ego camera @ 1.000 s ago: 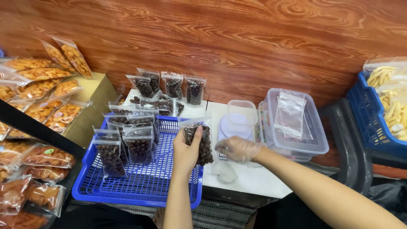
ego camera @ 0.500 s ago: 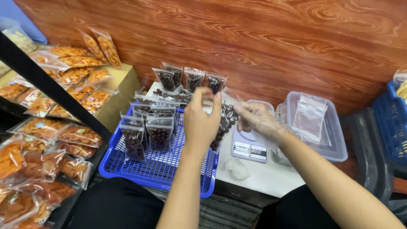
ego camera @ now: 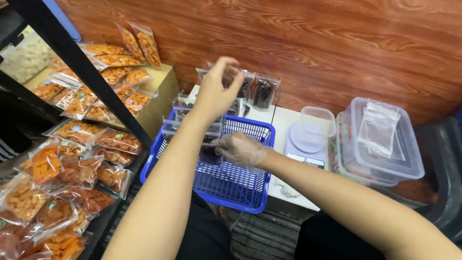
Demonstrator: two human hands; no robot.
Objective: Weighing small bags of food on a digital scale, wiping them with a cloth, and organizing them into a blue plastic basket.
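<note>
A small clear pouch of dark dried fruit [ego camera: 210, 153] sits low in the blue plastic basket [ego camera: 240, 192], pinched by the gloved right hand [ego camera: 240, 150], whose fingers close on its top edge; most of the pouch is hidden behind that hand, so how firmly it is held is hard to judge. The bare left hand [ego camera: 215, 94] is raised above the basket's far rim with fingertips drawn together near the sealed pouches of dark fruit [ego camera: 260, 91] leaning against the wooden wall; whether it pinches anything I cannot tell. More filled pouches [ego camera: 185, 123] stand packed at the basket's far left corner. Just right of the basket a white kitchen scale [ego camera: 308, 147] carries an empty clear tub [ego camera: 317, 121], and beyond it stacked clear lidded containers [ego camera: 385, 159] hold empty bags [ego camera: 378, 126]. To the left, packets of orange snacks [ego camera: 72, 159] crowd a dark shelf. The crossed forearms look like the risk here: the left wrist could knock the standing pouches over, and a loose pinch might let the held pouch tip flat among the rest
</note>
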